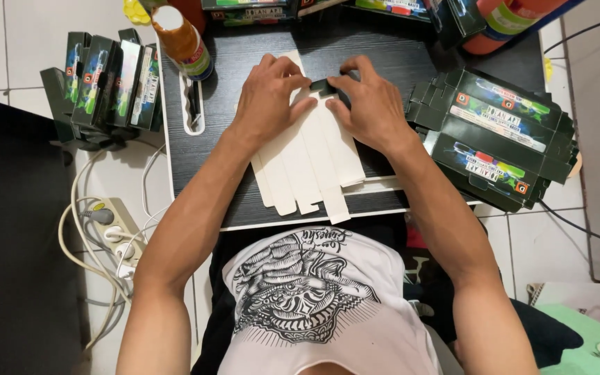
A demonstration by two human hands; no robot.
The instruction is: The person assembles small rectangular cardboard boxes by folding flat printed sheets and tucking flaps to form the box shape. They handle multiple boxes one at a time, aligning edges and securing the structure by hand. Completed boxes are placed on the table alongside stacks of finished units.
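The left hand [269, 97] and the right hand [373, 104] are meeting over a fanned row of flat white cardboard box blanks [307, 163] lying on the small black wood-grain table [203, 167], and both are pinching with thumb and fingertips the small dark green flap [326, 86] at the top edge of one blank, the other fingers curling loosely. A stack of flattened dark green printed cartons [498, 135] is lying just right of the right wrist, folded green cartons [105, 83] are standing off the table's left edge, and an orange glue bottle [183, 42] is standing beside a white tray with a dark pen [194, 104]
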